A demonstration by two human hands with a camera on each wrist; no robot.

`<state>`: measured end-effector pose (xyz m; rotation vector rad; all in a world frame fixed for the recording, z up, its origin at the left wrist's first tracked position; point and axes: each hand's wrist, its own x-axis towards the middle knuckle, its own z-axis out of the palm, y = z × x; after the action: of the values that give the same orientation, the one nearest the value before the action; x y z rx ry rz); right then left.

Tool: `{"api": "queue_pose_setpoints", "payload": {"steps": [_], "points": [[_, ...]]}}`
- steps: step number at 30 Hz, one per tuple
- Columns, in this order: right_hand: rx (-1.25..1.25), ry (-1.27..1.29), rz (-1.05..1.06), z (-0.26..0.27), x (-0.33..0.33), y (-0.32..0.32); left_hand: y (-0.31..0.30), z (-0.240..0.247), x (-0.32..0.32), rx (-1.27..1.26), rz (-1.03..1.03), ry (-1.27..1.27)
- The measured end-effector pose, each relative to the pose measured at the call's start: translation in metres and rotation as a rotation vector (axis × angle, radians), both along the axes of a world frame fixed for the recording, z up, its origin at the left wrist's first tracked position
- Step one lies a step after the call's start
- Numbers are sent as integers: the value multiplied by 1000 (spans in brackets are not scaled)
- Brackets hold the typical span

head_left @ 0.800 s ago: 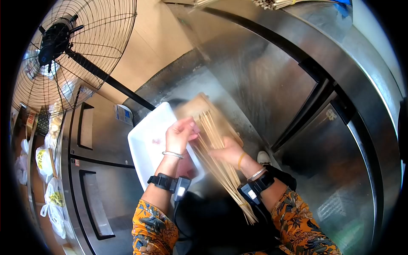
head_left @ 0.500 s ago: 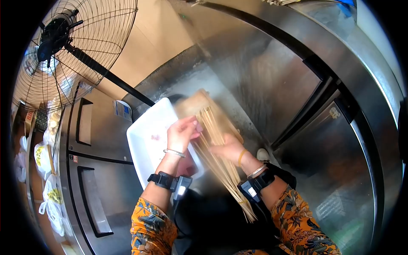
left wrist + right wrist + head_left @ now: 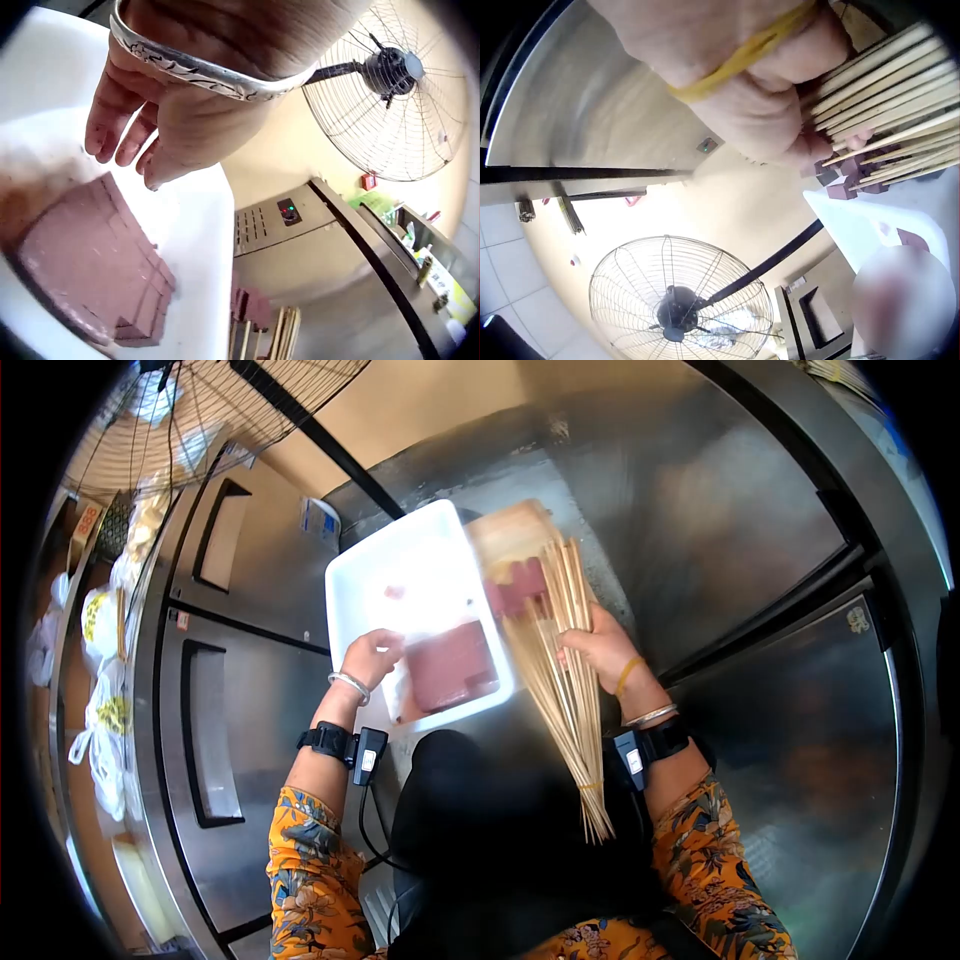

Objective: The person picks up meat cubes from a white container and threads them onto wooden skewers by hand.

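My right hand [image 3: 600, 648] grips a thick bundle of bamboo skewers [image 3: 575, 690], their far ends fanned over a wooden board [image 3: 512, 525]. Dark red, smooth pieces like blood curd [image 3: 518, 588] lie at the far ends of some skewers, and the left wrist view shows sticks running into them. My left hand [image 3: 372, 658] hovers over the near left side of a white plastic tub [image 3: 385, 555], fingers loosely bent and holding nothing. Below it in the tub sits a sliced dark red block [image 3: 94, 255], its cut lines showing.
A wire fan [image 3: 679, 304] on a black pole stands behind the tub. Steel cabinets with handles [image 3: 205, 740] line the left, and a steel fridge door [image 3: 790, 690] stands on the right. Plastic bags [image 3: 105, 710] hang from shelving at the far left.
My left hand has moved from the skewer tips, where it held a reddish piece, leftward to the tub. The right hand keeps its grip on the skewers. The head view has tilted down.
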<state>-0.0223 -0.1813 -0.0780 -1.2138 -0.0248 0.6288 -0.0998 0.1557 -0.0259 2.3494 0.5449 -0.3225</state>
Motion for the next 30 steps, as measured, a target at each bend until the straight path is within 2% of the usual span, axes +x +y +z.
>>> {"api": "queue_pose_setpoints", "payload": {"steps": [2, 9, 16, 19, 22, 25, 30], "points": [[59, 30, 31, 8, -1, -3, 12, -11, -15, 17, 35, 56], [146, 35, 48, 4, 2, -4, 24, -45, -24, -360, 296, 65], [113, 66, 62, 8, 2, -4, 9, -57, -7, -397, 274, 92], [109, 63, 67, 12, 1, -3, 8, -58, -8, -450, 338, 106], [91, 65, 62, 11, 0, -4, 7, -56, -9, -487, 340, 98], [84, 75, 62, 8, 1, -4, 7, -59, -6, -393, 181, -54], [68, 71, 73, 9, 1, -4, 9, -58, 8, -366, 64, -9]]}}
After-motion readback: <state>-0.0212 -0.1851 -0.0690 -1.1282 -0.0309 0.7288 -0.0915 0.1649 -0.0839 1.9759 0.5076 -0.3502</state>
